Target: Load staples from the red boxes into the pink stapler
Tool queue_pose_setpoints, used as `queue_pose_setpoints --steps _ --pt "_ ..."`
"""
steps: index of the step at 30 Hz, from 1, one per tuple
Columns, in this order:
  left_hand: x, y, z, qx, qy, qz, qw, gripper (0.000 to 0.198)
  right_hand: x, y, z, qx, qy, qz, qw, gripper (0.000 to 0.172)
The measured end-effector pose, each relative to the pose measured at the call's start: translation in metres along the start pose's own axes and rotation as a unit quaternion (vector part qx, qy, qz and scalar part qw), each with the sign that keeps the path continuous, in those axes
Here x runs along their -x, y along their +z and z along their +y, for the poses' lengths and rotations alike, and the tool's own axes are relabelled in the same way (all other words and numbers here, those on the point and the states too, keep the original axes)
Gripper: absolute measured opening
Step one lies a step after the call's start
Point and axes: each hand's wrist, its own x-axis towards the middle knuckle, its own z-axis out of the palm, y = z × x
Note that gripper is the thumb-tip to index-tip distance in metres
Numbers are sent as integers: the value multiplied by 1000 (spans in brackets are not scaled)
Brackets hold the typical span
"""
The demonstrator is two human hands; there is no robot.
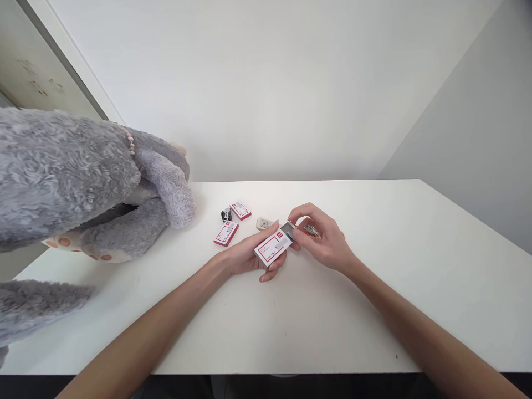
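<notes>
My left hand is closed around a small white-and-red cardboard box, held tilted above the table. At the box's upper right end a dark grey inner part sticks out. Thumb and fingers of my right hand are closed on that end. Partly hidden behind my right hand lie some small shiny and orange items, too small to make out. Just beyond my left thumb is a beige object with dark markings.
Two similar red-and-white boxes, one nearer and one farther, lie left of my hands beside a small black-and-silver object. A large grey plush toy takes up the left side of the white table. A wall stands behind.
</notes>
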Motion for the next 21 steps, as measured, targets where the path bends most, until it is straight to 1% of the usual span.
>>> queue_pose_setpoints --steps 5,12,15,21 --pt "0 0 0 -1 6 -1 1000 69 1 1 1 11 -10 10 1000 12" --pt "0 3 1 -6 9 11 1000 67 0 3 -1 21 -12 17 1000 15" --pt "0 3 2 -12 11 4 1000 67 0 3 -3 25 -16 17 999 15" --pt "-1 1 -1 -7 17 15 1000 67 0 4 0 -2 -22 17 1000 11"
